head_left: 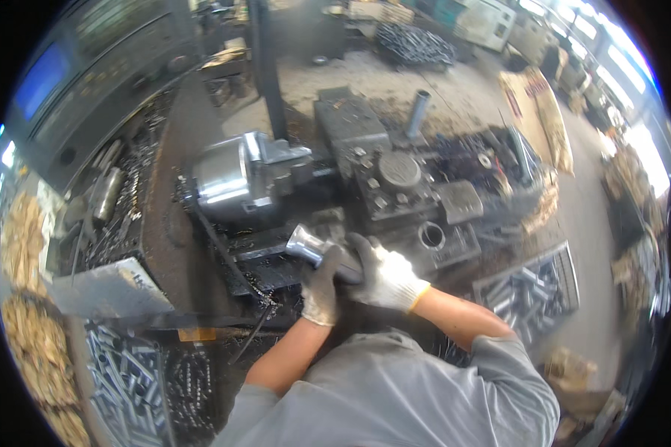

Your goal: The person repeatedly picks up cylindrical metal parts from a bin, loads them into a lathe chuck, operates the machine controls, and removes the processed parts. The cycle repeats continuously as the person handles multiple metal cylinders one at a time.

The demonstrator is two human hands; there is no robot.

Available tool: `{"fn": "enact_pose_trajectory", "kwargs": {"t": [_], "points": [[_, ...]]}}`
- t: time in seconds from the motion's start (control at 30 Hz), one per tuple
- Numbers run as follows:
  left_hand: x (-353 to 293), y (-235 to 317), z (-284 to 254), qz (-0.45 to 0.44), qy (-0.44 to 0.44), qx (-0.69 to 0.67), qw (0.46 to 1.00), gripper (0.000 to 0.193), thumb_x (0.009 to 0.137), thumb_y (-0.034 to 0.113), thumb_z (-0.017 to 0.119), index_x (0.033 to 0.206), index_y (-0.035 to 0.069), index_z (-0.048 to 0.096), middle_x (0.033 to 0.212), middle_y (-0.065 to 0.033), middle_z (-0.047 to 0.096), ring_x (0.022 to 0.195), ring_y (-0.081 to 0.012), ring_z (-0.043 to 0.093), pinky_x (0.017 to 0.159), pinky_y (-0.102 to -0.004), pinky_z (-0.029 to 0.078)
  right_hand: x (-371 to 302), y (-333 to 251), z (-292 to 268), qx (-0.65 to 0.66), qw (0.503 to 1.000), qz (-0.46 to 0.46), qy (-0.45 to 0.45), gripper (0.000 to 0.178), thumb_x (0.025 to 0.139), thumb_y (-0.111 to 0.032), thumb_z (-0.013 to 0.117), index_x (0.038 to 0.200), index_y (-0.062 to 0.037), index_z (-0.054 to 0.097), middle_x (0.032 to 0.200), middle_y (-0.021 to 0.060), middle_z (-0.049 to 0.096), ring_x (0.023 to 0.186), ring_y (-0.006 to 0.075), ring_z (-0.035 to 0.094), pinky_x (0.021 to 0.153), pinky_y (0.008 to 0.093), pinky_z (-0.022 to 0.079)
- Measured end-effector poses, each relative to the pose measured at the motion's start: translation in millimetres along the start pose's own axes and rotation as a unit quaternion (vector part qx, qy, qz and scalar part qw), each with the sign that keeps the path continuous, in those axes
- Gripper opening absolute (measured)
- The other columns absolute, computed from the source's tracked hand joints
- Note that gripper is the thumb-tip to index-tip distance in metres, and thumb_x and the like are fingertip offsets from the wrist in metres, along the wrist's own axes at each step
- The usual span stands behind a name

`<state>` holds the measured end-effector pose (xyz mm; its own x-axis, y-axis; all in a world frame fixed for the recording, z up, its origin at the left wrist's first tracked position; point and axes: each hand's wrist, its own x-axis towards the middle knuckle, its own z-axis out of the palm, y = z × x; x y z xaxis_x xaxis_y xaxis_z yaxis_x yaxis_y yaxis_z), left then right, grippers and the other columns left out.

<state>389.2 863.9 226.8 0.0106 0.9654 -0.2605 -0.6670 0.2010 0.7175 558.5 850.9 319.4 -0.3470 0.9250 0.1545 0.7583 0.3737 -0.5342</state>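
Held a shiny, flared metal tube [309, 248] on the near side of the machine chuck [224, 177], to its right and apart from it. Wrapped the gloved left hand [324, 287] around the tube, with fingers closed on it; curled the gloved right hand [388, 276] over its lower end, gripping too. Could not tell where each fingertip lay. Tilted the flared end toward the chuck. Saw a tool post [399, 171] right of the chuck, a crate [572, 276] of tubes farther right and nearer, and loose tubes [127, 384] to its near left.
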Motion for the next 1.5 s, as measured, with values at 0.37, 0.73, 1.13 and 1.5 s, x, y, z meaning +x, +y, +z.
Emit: {"fn": "enact_pose_trajectory", "kwargs": {"t": [0.37,0.73,1.13,1.5], "points": [[-10.1,-27.5,-37.7,-0.088,0.036,0.028,0.995,0.035,0.110,0.037,0.051,0.119,0.009,0.068,0.112,-0.0050,0.070,0.098,-0.0203,0.068,0.093,-0.0375,0.054,-114.1,116.6,46.0,0.263,0.909,0.224,-0.233,0.032,0.083,-0.025,0.078,0.098,0.0026,0.072,0.078,0.0094,0.070,0.070,0.0200,0.069,0.057,0.0390,0.054],[-10.8,6.7,-33.5,-0.166,-0.056,0.076,0.982,0.052,0.114,0.053,0.043,0.132,0.008,0.064,0.100,-0.0071,0.073,0.086,-0.0253,0.071,0.073,-0.0453,0.060,-354.6,301.1,-111.1,-0.049,0.734,0.643,0.214,0.040,0.088,-0.031,0.078,0.120,-0.0056,0.078,0.102,0.0157,0.082,0.088,0.0328,0.078,0.079,0.0421,0.063],[-54.1,8.5,-13.6,-0.282,-0.022,0.049,0.958,0.054,0.114,0.053,0.049,0.138,0.006,0.062,0.114,-0.0109,0.073,0.100,-0.0270,0.074,0.090,-0.0422,0.063,-6.4,61.3,-47.7,0.099,0.989,0.094,-0.063,0.037,0.077,-0.031,0.087,0.109,-0.0123,0.079,0.121,0.0155,0.076,0.102,0.0368,0.075,0.091,0.0458,0.061],[-15.9,54.4,-91.6,-0.075,0.005,-0.001,0.997,0.049,0.111,0.050,0.055,0.126,0.005,0.067,0.102,-0.0134,0.075,0.086,-0.0261,0.075,0.077,-0.0429,0.065,33.2,56.0,82.1,-0.121,0.975,0.090,-0.165,0.055,0.091,-0.035,0.072,0.131,0.0012,0.062,0.111,0.0239,0.076,0.094,0.0412,0.077,0.083,0.0500,0.061]]}}
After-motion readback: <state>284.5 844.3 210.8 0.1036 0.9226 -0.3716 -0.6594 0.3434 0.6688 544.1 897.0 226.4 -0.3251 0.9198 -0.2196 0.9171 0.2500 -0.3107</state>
